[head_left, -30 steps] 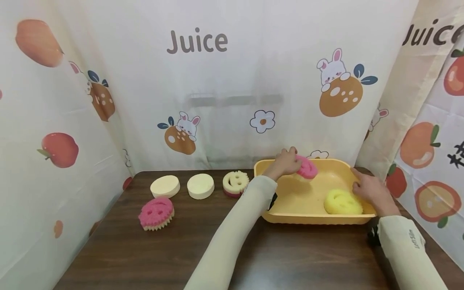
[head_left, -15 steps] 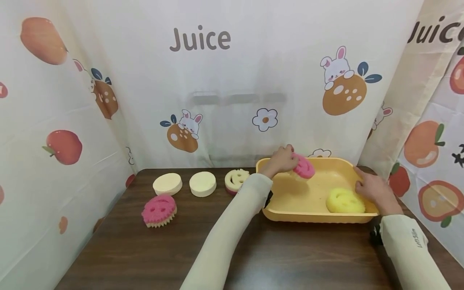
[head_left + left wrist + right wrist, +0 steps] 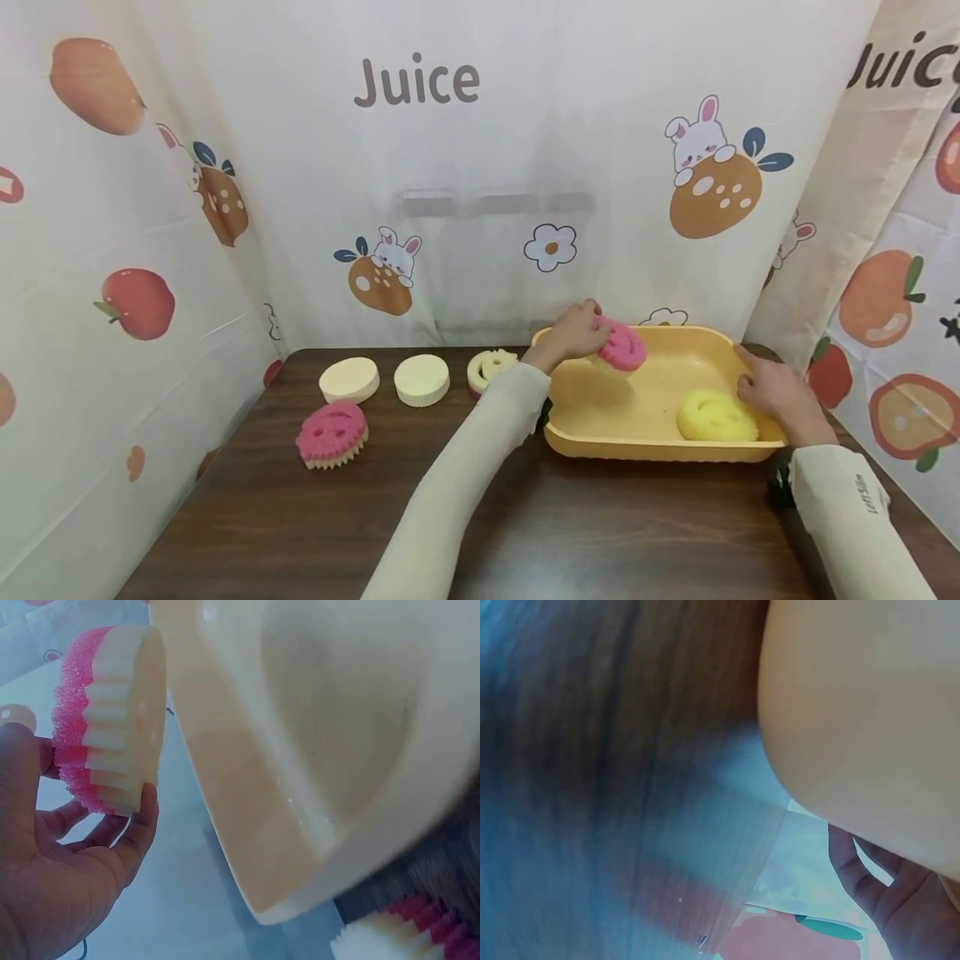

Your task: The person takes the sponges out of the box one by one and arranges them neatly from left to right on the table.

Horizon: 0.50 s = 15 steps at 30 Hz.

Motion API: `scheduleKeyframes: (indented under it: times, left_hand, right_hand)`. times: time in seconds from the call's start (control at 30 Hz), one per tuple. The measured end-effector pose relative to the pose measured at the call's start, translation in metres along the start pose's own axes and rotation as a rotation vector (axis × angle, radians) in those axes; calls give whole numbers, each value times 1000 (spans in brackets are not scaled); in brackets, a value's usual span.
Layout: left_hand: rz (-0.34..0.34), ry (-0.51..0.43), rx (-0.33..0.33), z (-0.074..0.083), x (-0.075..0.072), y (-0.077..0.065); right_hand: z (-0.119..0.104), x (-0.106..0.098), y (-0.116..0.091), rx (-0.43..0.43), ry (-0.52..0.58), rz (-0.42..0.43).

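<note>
My left hand (image 3: 573, 333) pinches a pink-and-cream smiley sponge (image 3: 622, 344) over the left part of a yellow plastic tray (image 3: 600, 448). In the left wrist view the sponge (image 3: 112, 720) stands on edge, with fingertips on its cream face and the pink layer toward the palm. The right hand (image 3: 783, 396) grips the tray's right rim; in the right wrist view its fingers (image 3: 847, 862) lie against the outer wall (image 3: 870, 727). Inside the tray, at the front right, lies a yellow smiley sponge (image 3: 716, 417).
Left of the tray, on the dark wooden table (image 3: 600, 533), are two plain cream round sponges (image 3: 349, 381), a cream-topped smiley sponge (image 3: 487, 367) partly behind the left sleeve, and a pink-topped smiley sponge (image 3: 332, 433). A printed curtain (image 3: 480, 167) stands behind the table.
The left hand has drawn the pink-and-cream sponge slightly left over the tray. The right hand keeps its place on the rim. The head view has shifted a little.
</note>
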<state>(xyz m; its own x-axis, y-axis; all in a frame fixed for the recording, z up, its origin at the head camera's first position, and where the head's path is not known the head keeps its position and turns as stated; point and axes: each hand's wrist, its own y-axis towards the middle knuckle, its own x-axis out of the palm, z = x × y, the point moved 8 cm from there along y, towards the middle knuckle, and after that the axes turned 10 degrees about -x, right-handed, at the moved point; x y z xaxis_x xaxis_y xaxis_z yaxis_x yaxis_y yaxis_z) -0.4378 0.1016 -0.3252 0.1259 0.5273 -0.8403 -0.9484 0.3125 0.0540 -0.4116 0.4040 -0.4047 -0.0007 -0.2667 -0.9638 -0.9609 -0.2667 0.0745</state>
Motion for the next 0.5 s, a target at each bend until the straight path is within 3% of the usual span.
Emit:
scheduleKeyframes:
  times: [0.3, 0.5]
  left_hand:
    - [7, -22, -35, -17, -4, -2]
    - [50, -14, 1, -21, -12, -8]
  right_hand:
    - [1, 0, 1, 2, -14, 11]
    - [1, -1, 0, 7, -21, 11]
